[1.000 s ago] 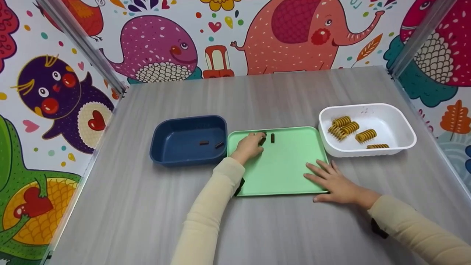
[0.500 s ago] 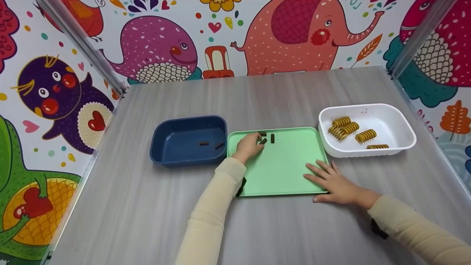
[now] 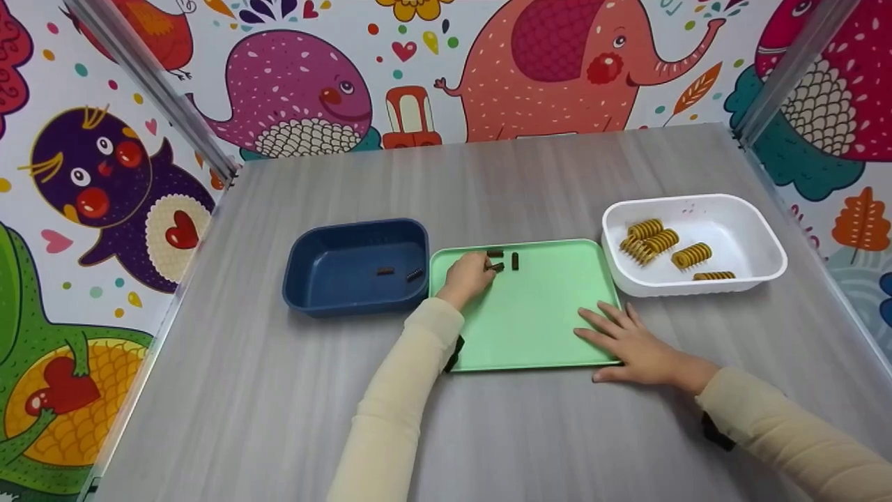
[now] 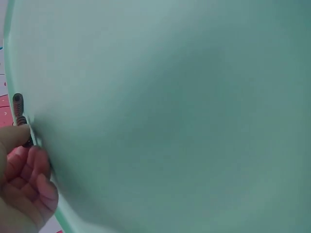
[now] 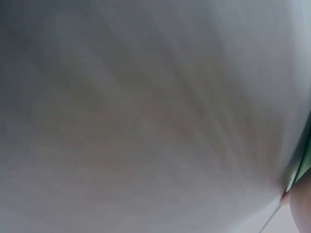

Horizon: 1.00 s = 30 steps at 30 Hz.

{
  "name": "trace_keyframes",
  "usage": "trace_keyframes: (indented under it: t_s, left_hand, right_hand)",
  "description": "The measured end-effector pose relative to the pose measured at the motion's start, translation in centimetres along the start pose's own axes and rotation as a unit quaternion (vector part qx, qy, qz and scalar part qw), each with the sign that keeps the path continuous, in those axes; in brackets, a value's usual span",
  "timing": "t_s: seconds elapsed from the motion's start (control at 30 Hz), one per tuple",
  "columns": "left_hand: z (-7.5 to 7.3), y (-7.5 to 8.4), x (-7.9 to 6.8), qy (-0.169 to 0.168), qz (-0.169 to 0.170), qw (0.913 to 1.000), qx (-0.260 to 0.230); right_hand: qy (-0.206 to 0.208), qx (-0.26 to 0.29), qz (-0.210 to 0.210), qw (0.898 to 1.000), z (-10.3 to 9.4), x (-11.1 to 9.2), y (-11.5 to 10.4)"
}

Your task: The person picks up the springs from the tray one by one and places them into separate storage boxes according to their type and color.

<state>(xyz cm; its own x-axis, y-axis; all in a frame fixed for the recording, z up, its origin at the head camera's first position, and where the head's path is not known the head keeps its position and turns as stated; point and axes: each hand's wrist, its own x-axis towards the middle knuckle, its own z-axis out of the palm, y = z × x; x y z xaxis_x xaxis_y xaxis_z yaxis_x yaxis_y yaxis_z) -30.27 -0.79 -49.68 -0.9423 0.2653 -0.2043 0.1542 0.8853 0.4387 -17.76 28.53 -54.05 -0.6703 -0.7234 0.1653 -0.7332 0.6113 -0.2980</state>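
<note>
In the head view my left hand (image 3: 468, 279) is over the back left of the green tray (image 3: 536, 314). Its thumb and finger pinch a small dark brown ribbed, coil-like piece (image 3: 497, 267); the left wrist view shows the thumb against this ribbed piece (image 4: 22, 121). Just behind lies a second brown piece (image 3: 495, 254) along the tray's back rim, and a third brown piece (image 3: 515, 261) stands lengthwise to its right. My right hand (image 3: 637, 352) rests with spread fingers over the tray's right front corner and the table. Little of it shows in the right wrist view.
Left of the tray is a dark blue bin (image 3: 355, 307) holding two brown pieces (image 3: 385, 271). A white bin (image 3: 752, 244) on the right holds several yellow ribbed coil-like pieces (image 3: 691, 256). Printed walls border the grey table (image 3: 279, 404).
My left fingers have turned the pinched brown piece from slanted to nearly level. The piece along the back rim has come out from behind the fingers. My right hand has stayed put.
</note>
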Motion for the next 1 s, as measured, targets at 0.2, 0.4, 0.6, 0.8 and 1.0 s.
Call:
trace_keyframes:
  t_s: [0.2, 0.4, 0.6, 0.8, 1.0]
  left_hand:
    - [-0.7, -0.4, -0.2, -0.001, 0.004, 0.9990, -0.046]
    - [-1.0, -0.8, -0.2, -0.001, 0.005, 0.9954, -0.096]
    - [-1.1, -1.2, 0.0, -0.003, 0.004, 0.9888, -0.149]
    - [-1.1, -1.4, -0.2, -0.018, 0.020, 0.9956, -0.089]
    - [-0.8, -1.4, -0.5, -0.039, 0.026, 0.9975, -0.052]
  right_hand:
    - [-0.007, 0.002, 0.008, 1.000, 0.0, 0.1, 0.0]
    - [-0.007, 0.000, 0.010, 1.000, 0.1, 0.0, 0.1]
    - [-0.003, 0.007, 0.009, 1.000, -0.1, 0.1, -0.2]
    - [-0.014, 0.010, 0.020, 1.000, -0.3, 0.1, -0.4]
    - [-0.015, 0.010, 0.020, 1.000, -0.3, 0.1, -0.4]
